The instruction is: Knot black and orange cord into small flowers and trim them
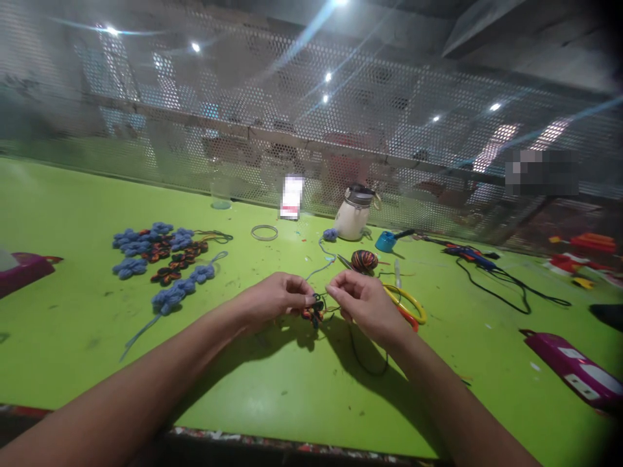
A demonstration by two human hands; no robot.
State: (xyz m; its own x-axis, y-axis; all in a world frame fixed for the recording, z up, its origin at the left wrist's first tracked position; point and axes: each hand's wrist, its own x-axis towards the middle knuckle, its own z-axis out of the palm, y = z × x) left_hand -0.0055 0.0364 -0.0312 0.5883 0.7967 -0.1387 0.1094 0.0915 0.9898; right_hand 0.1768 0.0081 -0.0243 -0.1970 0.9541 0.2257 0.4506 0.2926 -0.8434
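Note:
My left hand pinches a small dark crocheted flower with orange and black yarn, held just above the green table. Close beside it, my right hand has its thumb and forefinger pressed together on a dark strand of yarn that runs from the flower. A dark loop of yarn hangs below the right hand. Behind the hands lie a multicoloured ball of yarn and scissors, partly hidden. Yellow-handled scissors or a ring sits beside the right wrist.
To the left lie several blue crocheted flowers and dark orange ones. A white jar, a blue pot, a bracelet-like ring and a lit phone stand toward the mesh panel. A purple power strip lies at right.

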